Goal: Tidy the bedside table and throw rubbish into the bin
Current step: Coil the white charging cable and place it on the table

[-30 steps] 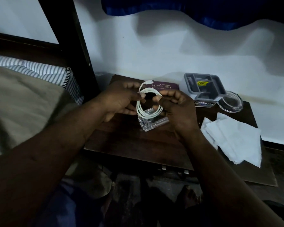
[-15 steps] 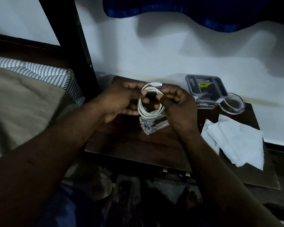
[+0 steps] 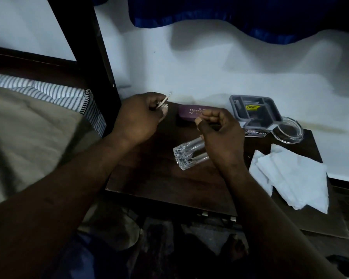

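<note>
A: Starting at the left hand (image 3: 137,119): clamped round the white cable (image 3: 165,101), bunched in the fist, one plug end poking out past the knuckles, above the back left corner of the bedside table (image 3: 159,184).
B: And the right hand (image 3: 220,135)?
A: Curled, back to the camera, over the tumbler (image 3: 186,157); nothing visible inside, so impossible to say whether grasping or merely clenched.
B: Step in hand?
A: Probably putting the cable away. Calls for choosing a spot and laying the bundle down without letting it spring loose.
B: Containers?
A: On the table, the tumbler lying on its side, seemingly empty. By the wall, a grey tray (image 3: 256,117), divided, a yellow label (image 3: 250,107) in one compartment, the rest too dim to read. Just beside its near corner, a round glass dish (image 3: 288,128), apparently empty.
B: Rubbish?
A: Likely the crumpled white tissues (image 3: 290,178) at the right edge. No bin in view.
</note>
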Demonstrator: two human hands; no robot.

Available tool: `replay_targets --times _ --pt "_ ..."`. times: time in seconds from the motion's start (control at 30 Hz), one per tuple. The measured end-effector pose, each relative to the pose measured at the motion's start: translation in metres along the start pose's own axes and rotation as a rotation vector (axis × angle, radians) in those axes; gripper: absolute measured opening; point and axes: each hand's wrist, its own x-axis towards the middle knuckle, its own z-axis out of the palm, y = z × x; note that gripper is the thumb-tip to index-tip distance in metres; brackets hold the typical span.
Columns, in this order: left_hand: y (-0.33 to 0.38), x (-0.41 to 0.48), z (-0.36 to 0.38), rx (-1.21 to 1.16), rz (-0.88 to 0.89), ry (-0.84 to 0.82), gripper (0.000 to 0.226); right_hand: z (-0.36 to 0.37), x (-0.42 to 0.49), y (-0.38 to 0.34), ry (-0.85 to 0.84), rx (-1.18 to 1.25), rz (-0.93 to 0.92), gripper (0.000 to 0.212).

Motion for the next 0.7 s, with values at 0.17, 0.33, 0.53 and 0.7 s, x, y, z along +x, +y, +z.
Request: replay_targets --times 0.17,0.33,0.53,0.7 --pt "-0.014 0.009 0.012 0.51 0.219 -0.025 0.053 -0.011 0.0 -0.002 0.034 -0.074 -0.051 0.015" --pt "-0.019 0.021 0.023 0.666 0.269 -0.054 0.042 -0.02 0.004 0.0 0.049 -0.114 -0.055 0.012" --pt "-0.019 0.028 0.027 0.615 0.27 -0.13 0.05 -0.022 0.006 0.002 0.038 -0.127 -0.071 0.008" --pt "-0.024 0.031 0.025 0.424 0.208 -0.119 0.033 -0.017 0.006 0.003 0.017 -0.163 -0.106 0.009"
